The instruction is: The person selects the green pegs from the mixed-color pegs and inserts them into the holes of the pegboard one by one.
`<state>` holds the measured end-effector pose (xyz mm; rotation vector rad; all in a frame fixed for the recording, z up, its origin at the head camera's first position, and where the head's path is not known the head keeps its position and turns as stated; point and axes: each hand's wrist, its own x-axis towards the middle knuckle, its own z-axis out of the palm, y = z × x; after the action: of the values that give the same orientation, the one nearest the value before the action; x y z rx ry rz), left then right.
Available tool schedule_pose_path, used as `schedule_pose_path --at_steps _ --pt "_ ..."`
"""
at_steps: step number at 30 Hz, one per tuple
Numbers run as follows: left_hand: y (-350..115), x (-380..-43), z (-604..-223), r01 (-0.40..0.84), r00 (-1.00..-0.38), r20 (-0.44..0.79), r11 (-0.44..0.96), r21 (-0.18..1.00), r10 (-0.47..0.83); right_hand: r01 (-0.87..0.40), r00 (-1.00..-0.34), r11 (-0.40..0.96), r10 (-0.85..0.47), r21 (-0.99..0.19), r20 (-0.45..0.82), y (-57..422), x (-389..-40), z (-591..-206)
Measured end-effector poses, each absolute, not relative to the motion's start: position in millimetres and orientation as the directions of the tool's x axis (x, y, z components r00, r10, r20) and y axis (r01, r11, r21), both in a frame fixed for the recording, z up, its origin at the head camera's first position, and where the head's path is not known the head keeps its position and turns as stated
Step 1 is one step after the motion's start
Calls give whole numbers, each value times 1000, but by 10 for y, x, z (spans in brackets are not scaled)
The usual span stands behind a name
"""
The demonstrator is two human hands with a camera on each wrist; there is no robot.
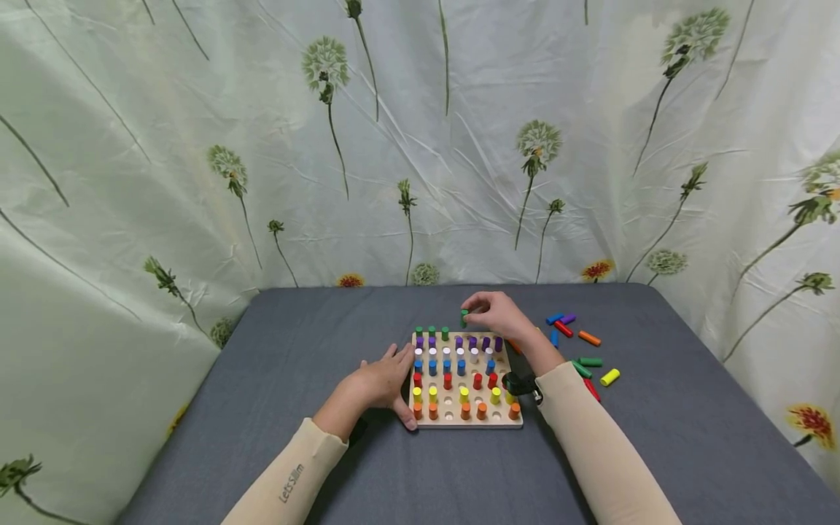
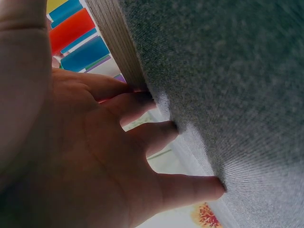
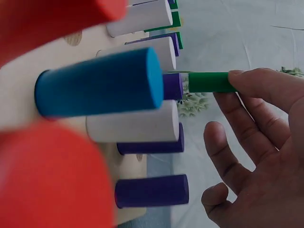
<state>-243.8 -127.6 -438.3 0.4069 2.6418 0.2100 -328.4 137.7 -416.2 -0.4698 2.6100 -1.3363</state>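
A wooden pegboard (image 1: 464,424) lies on the table, filled with rows of colored pegs, from orange at the front to green at the back. My right hand (image 1: 502,317) pinches a green peg (image 3: 209,82) between thumb and fingertips, held upright above the board's back row. Left of it, three green pegs (image 1: 432,331) stand in that row. Purple pegs (image 3: 152,191) show just in front of it. My left hand (image 1: 382,380) rests along the board's left edge, fingers extended, with fingertips on the cloth in the left wrist view. Several holes in the red, yellow and orange rows hold no peg.
Loose pegs lie right of the board, among them an orange peg (image 1: 589,338), a yellow peg (image 1: 609,377) and a green peg (image 1: 590,362); my right forearm partly covers that side. Grey cloth (image 1: 315,328) covers the table. A flower-printed curtain (image 1: 394,146) hangs behind.
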Motion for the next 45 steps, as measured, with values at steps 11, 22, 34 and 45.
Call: schedule_pose_path --at_steps 11,22,34,45 --pt "-1275 -2446 -4363 238 -851 -424 947 217 311 -213 -907 577 -416 -789 -60 1294 -3338 -4239" --pt "-1269 -2430 -4377 252 -852 -416 946 206 317 -185 -912 603 -399 -776 -93 1253 -3333 -4276" --pt "-1250 -2424 -4348 253 -851 -420 947 198 315 -169 -918 655 -376 -737 -124 1238 -3306 -4271" --pt "-1264 -2427 -4362 271 -851 -411 944 190 327 -155 -917 651 -375 -743 -137 1241 -3310 -4273"
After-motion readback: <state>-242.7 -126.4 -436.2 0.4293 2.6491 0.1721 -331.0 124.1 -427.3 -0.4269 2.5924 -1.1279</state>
